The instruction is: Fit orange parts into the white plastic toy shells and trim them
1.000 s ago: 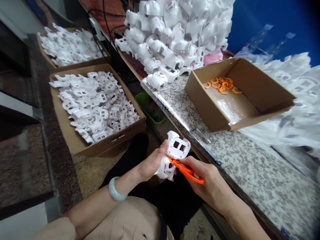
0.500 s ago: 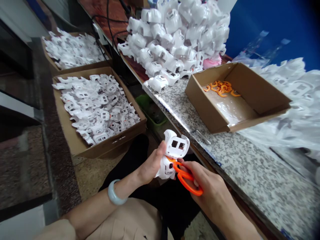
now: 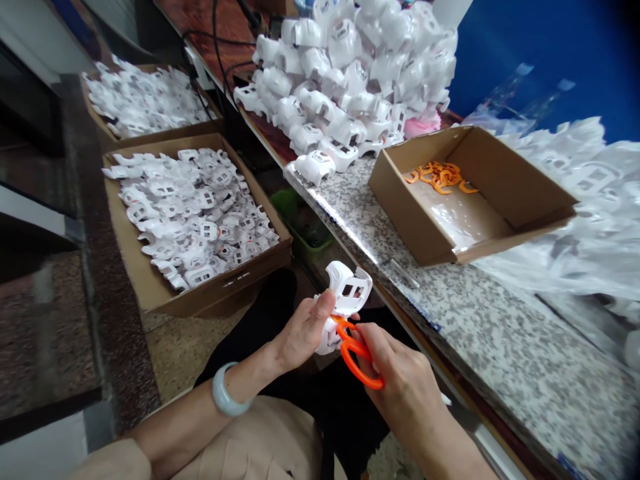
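Observation:
My left hand [image 3: 303,333] is closed around a white plastic shell [image 3: 345,287] with two square windows, the thumb pressed on its side. The shell's lower part shows beneath a narrow waist, where a small orange piece [image 3: 338,319] is seen. In my right hand [image 3: 405,373] are orange-handled scissors [image 3: 357,357]; their looped handles show against the shell's waist, and I cannot see the blades. Both hands are close together above my lap, beside the counter edge.
A carton [image 3: 420,237] holding orange crescent pieces [image 3: 440,177] stands on the speckled counter [image 3: 500,320]. White shells [image 3: 345,87] are heaped behind it. On the left, two floor cartons hold more shells [image 3: 200,220]. Plastic-wrapped white parts [image 3: 590,200] lie at right.
The shell has tilted, its windowed face turning further right. My right hand and the scissors have shifted slightly left and down, with the handles turned steeper.

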Motion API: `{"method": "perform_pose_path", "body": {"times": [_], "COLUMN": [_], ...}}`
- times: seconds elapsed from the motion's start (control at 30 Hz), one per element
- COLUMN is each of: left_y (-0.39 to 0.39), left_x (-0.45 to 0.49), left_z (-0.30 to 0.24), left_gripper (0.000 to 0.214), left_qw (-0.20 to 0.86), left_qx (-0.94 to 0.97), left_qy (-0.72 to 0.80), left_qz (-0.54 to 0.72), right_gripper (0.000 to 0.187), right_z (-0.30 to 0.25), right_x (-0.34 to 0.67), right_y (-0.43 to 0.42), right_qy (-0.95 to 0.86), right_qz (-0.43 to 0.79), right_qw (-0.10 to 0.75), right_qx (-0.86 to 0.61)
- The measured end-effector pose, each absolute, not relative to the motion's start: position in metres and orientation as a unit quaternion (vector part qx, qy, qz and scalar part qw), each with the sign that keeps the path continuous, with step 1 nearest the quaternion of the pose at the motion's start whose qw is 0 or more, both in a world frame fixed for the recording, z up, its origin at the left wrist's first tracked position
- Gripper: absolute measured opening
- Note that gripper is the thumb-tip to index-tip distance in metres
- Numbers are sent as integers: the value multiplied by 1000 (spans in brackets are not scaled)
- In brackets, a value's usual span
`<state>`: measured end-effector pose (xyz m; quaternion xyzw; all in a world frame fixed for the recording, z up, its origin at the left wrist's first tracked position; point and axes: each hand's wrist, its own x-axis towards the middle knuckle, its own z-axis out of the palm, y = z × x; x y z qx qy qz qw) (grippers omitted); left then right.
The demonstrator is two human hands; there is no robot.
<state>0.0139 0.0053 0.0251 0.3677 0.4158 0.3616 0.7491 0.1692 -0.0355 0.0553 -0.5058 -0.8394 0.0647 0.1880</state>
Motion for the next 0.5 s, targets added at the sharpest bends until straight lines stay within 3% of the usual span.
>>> {"method": "perform_pose_path", "body": {"times": [0.37, 0.5], "left_y": [10, 12], "left_x": [26, 23], "left_z": [21, 21], "left_gripper": [77, 76], "left_qw": [834, 849], "left_qx": [238, 240], "left_qy": [307, 261], "left_qz": [391, 393], "right_gripper": [17, 23], "right_z": [69, 87], "right_x": [182, 228], "right_y": [-28, -40], "right_qy": [-832, -806], "right_qz": [153, 97], "right_qw": [234, 229], "right_qx": [-479, -537]}}
